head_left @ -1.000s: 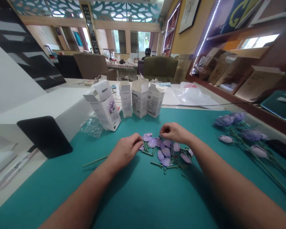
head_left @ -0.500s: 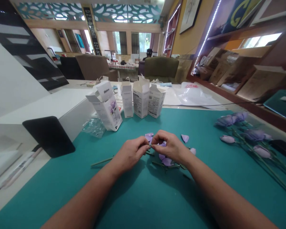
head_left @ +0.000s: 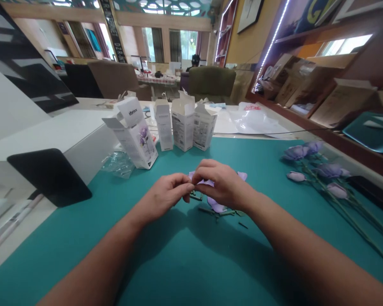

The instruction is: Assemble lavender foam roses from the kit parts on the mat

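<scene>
My left hand (head_left: pixel 169 193) is closed, thumb and forefinger pinched together above the green mat (head_left: pixel 181 259). Fingertip to fingertip with it, my right hand (head_left: pixel 221 182) is pinched as well. Whatever lies between the fingers is too small and covered to make out. Beneath and behind the hands are loose purple petals (head_left: pixel 217 207), partly hidden by my right hand. Short green stem pieces (head_left: pixel 206 210) lie close by on the mat, along with a small dark stick (head_left: pixel 243 225). Another pale purple petal (head_left: pixel 242 175) shows just past my right knuckles.
Opened white boxes (head_left: pixel 183 127) stand at the mat's back edge, a printed flower box (head_left: pixel 137 136) nearest. Crumpled clear plastic (head_left: pixel 118 165) lies beside it. A black tablet-like panel (head_left: pixel 51 176) leans at left. Assembled purple flowers (head_left: pixel 328 170) lie at right. A person (head_left: pixel 195 61) sits far back.
The view has shifted slightly. My hands stay pinched together and have risen a little from the mat. A green stem seen left of my left hand no longer shows.
</scene>
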{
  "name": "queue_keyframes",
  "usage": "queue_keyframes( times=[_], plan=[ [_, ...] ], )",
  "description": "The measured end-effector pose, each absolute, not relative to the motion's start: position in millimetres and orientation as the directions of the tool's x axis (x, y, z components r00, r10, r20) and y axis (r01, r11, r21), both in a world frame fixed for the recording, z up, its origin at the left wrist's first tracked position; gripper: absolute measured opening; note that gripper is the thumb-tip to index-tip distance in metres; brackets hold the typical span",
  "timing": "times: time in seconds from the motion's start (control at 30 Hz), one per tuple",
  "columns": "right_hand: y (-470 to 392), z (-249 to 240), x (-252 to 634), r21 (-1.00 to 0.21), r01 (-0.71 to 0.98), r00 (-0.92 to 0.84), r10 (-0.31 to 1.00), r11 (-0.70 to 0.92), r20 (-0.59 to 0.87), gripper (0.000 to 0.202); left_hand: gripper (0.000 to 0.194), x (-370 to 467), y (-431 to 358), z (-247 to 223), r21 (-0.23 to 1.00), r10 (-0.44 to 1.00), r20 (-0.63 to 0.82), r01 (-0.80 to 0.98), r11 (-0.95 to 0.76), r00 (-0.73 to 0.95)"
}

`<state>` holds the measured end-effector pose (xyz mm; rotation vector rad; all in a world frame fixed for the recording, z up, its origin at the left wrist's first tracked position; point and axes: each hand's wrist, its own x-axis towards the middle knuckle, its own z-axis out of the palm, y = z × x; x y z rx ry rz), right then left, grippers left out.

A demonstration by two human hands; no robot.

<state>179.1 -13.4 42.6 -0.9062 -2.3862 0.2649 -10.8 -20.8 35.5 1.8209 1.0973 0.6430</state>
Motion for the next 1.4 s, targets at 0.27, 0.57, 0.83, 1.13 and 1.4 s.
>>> queue_keyframes(
  times=[0.27, 0.57, 0.83, 1.13, 1.4],
  plan=[
    [-26, 45, 184, -0.591, 0.454, -0.52, 0.737, 0.667, 0.432, 0.01, 0.031, -15, -20, 34, 0.938, 0.877, -0.047, 0.323, -0.125, 0.478],
    [-26, 20, 260, -0.546, 0.786, -0.139, 0.943, 0.291, 0.302, 0.019, 0.026, -12, -20, 38, 0.908, 0.914, 0.006, 0.381, -0.175, 0.405],
    [-23, -14, 279, -0.366, 0.892, -0.207, 0.959, 0.266, 0.194, 0.025, 0.033, -12, -15, 34, 0.868, 0.936, -0.045, 0.477, -0.137, 0.35],
    [-34, -24, 247, -0.194, 0.898, -0.395, 0.918, 0.394, 0.038, 0.035, 0.033, -11, -11, 26, 0.82, 0.921, -0.046, 0.542, -0.186, 0.387],
    [-36, -25, 243, -0.218, 0.881, -0.41, 0.908, 0.419, 0.09, 0.043, 0.032, -10, -11, 23, 0.82, 0.91, -0.052, 0.537, -0.196, 0.412]
  ],
)
